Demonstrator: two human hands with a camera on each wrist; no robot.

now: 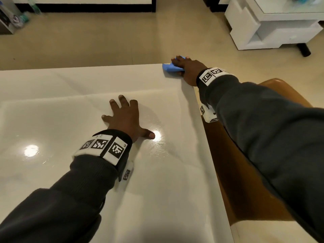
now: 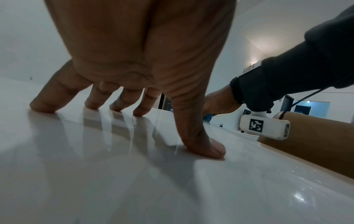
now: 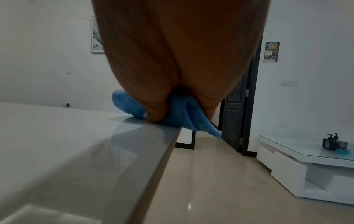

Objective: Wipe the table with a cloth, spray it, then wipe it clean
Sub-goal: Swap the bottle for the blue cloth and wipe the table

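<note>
The glossy white table (image 1: 70, 102) fills the lower left of the head view. My left hand (image 1: 124, 116) lies flat near the middle with fingers spread; in the left wrist view its fingertips (image 2: 42, 106) press the tabletop (image 2: 95, 181). My right hand (image 1: 184, 67) reaches to the far right corner and grips a bunched blue cloth (image 1: 168, 67) against the surface. In the right wrist view the cloth (image 3: 180, 115) sits under my palm (image 3: 182, 60) at the table's edge (image 3: 57, 136), one end hanging past it. Wet streaks glisten beside my left thumb.
A brown chair (image 1: 245, 172) stands close along the table's right side, under my right arm. Beyond the far corner is a low white cabinet (image 1: 271, 23) with dark items (image 3: 331, 142) on top. Beige floor lies past the far edge; clutter (image 1: 10, 16) sits at far left.
</note>
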